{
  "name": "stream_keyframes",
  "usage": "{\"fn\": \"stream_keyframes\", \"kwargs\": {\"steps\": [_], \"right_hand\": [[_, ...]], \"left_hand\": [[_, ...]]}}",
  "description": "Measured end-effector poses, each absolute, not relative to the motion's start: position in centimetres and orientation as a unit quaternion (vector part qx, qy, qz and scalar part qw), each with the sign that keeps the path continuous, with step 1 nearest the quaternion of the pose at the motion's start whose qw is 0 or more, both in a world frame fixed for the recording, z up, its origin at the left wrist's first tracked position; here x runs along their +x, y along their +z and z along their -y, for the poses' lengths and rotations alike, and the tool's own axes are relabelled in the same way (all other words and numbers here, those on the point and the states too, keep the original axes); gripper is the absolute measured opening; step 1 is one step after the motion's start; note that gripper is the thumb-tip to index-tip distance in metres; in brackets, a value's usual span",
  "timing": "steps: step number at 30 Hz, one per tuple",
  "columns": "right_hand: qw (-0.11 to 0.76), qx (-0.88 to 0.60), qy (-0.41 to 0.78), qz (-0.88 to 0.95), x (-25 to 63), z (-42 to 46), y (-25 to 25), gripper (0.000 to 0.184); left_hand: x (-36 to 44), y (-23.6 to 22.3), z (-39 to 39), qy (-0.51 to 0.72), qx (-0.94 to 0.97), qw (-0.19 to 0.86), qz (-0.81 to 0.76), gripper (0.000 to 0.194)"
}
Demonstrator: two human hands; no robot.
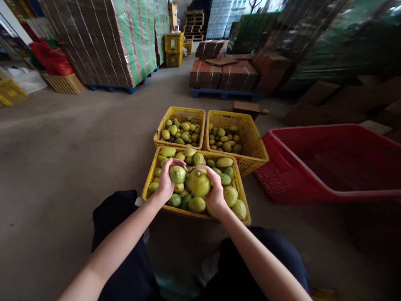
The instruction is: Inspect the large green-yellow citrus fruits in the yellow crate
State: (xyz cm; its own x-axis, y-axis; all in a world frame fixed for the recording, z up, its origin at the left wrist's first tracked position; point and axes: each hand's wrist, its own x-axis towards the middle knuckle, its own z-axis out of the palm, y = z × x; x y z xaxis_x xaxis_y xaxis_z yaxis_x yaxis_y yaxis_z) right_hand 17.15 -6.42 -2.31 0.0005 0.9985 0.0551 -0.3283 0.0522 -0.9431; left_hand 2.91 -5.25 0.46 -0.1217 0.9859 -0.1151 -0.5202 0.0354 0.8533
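My left hand is wrapped around a small green lemon, its end facing up toward me. Beside it, my right hand grips a larger yellow-green lemon with a small stub on top. Both hands are over the front yellow crate, which holds many green and yellowish lemons, some elongated and some rounder. The palms and some of the fingers are hidden behind the fruit.
Behind the front crate are two more yellow crates, a left one and a right one, both holding smaller lemons. A large red crate is at the right. Farther back are flattened cartons on a blue pallet and wrapped stacks.
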Motion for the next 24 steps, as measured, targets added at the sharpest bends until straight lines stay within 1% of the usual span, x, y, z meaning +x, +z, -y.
{"fn": "stream_keyframes", "kwargs": {"steps": [3, 6, 8, 10, 12, 14, 16, 19, 20, 21, 24], "right_hand": [[0.582, -0.402, 0.49, 0.51, 17.3, 6.7, -2.3, 0.03], [0.565, -0.415, 0.488, 0.521, 17.4, 6.7, -2.5, 0.029], [0.565, -0.425, 0.513, 0.487, 17.3, 6.5, -2.8, 0.031], [0.56, -0.422, 0.566, 0.434, 17.1, 6.3, -3.0, 0.035], [0.548, -0.407, 0.63, 0.371, 17.0, 6.0, -3.0, 0.044], [0.535, -0.391, 0.679, 0.315, 16.9, 5.7, -2.8, 0.05], [0.523, -0.385, 0.714, 0.261, 16.9, 5.5, -2.5, 0.045], [0.498, -0.395, 0.756, 0.158, 17.0, 5.1, -2.0, 0.022], [0.491, -0.399, 0.765, 0.122, 17.1, 5.0, -1.9, 0.017], [0.488, -0.403, 0.769, 0.091, 17.2, 4.8, -1.8, 0.017], [0.479, -0.415, 0.772, 0.048, 17.5, 4.4, -1.8, 0.027]], "left_hand": [[3.1, 0.2, 5.4, 0.626, 0.315, 0.581, -0.415, 0.041], [3.1, 0.1, 5.2, 0.623, 0.295, 0.585, -0.427, 0.039], [2.9, -0.1, 4.9, 0.608, 0.238, 0.62, -0.435, 0.037], [2.8, -0.2, 4.5, 0.581, 0.163, 0.664, -0.441, 0.032], [2.7, -0.2, 4.4, 0.563, 0.093, 0.694, -0.44, 0.028], [2.6, 0.1, 4.4, 0.565, 0.046, 0.705, -0.427, 0.028], [2.7, 0.6, 4.5, 0.573, 0.026, 0.711, -0.408, 0.029], [2.8, 1.2, 4.6, 0.565, 0.032, 0.723, -0.396, 0.019], [2.8, 1.3, 4.7, 0.557, 0.031, 0.725, -0.403, 0.016], [2.7, 1.2, 4.6, 0.548, 0.022, 0.726, -0.416, 0.015], [2.3, 0.4, 4.5, 0.523, -0.029, 0.727, -0.444, 0.018]]}}
